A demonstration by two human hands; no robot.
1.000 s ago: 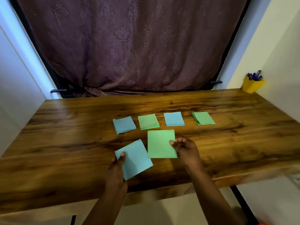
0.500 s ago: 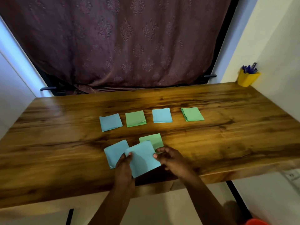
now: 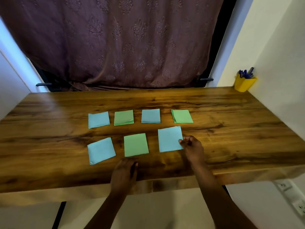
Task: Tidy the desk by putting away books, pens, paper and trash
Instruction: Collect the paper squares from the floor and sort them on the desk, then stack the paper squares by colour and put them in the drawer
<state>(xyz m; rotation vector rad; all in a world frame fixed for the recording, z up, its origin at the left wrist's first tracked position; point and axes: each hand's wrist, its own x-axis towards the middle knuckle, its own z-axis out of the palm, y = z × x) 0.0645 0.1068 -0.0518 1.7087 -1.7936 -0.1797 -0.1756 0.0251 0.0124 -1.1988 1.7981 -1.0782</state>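
Note:
Two rows of square paper pieces lie on the wooden desk (image 3: 231, 129). The far row alternates blue (image 3: 98, 119), green (image 3: 123, 117), blue (image 3: 150, 115) and a green stack (image 3: 182, 116). In the near row lie a blue sheet (image 3: 101, 150), a green sheet (image 3: 136, 144) and a second blue sheet (image 3: 170, 139). My right hand (image 3: 192, 148) pinches the right edge of that second blue sheet, which lies flat on the wood. My left hand (image 3: 124, 172) rests on the desk just below the green sheet, fingers loosely curled, holding nothing.
A yellow pen cup (image 3: 244, 83) with blue pens stands in the far right corner against the white wall. A purple curtain (image 3: 123, 43) hangs behind the desk. White power sockets (image 3: 297, 204) sit low on the right wall.
The blue sheet held in both hands over the green one now lies to the right of it, under my right hand. My left hand has let go and drawn back.

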